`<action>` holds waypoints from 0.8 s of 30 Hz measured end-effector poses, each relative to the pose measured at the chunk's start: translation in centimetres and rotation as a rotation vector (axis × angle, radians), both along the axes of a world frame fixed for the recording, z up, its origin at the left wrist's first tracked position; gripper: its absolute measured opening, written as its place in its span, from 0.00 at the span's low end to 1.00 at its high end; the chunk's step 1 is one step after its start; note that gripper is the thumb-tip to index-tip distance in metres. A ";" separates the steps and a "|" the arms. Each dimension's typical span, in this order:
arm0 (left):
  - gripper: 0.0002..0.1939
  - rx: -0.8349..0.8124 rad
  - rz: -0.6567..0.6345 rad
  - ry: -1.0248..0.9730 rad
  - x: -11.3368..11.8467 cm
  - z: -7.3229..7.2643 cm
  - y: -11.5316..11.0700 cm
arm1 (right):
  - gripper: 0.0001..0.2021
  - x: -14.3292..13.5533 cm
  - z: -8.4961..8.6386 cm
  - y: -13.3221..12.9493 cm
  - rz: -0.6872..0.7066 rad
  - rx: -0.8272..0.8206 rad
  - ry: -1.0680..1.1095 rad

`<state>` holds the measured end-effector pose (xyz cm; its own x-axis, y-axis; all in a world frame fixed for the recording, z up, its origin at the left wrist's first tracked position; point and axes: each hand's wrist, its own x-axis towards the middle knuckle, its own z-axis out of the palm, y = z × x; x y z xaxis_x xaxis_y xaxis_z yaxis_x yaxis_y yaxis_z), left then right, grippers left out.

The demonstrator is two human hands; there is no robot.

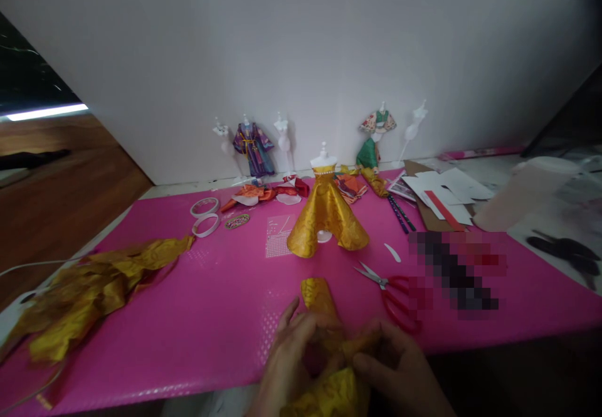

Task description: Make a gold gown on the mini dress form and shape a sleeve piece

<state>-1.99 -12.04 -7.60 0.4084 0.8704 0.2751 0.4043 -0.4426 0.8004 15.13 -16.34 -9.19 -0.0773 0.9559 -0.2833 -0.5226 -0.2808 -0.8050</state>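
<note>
Near the front edge of the pink table, my left hand [294,351] is closed on a strip of gold patterned fabric [318,295], which sticks out beyond the fingers and hangs down below them. Close beside it, my right hand [392,360] pinches a narrow folded part of the same fabric between thumb and fingers. Straight ahead stands a small white dress form wearing a gold gown [324,213] with a beaded band and a front opening. Red-handled scissors [388,285] lie partly open to the right of the fabric.
Crumpled gold fabric [108,285] lies at the left, with tape rolls [205,224] behind. A sheet of small pearls [279,241] is beside the gown. Dressed and bare mini forms [251,147] line the wall. Papers [446,191], a pale cup [522,191] and black scissors [564,251] occupy the right.
</note>
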 end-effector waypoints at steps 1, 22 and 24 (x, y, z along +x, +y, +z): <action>0.10 0.012 0.005 0.001 0.0 -0.2 0.0 | 0.18 0.0 0.3 -0.1 -0.017 -0.015 -0.029; 0.09 -0.085 -0.068 -0.025 0.8 1.4 -0.1 | 0.17 0.2 0.4 0.3 -0.086 0.112 -0.259; 0.12 -0.062 -0.084 -0.002 0.7 1.2 0.0 | 0.15 0.4 0.6 0.3 -0.073 0.125 -0.257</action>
<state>-1.28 -12.07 -6.42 0.4803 0.8484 0.2227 0.3661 -0.4246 0.8281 15.56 -16.03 -8.60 0.0520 0.9851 -0.1641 -0.3123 -0.1401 -0.9396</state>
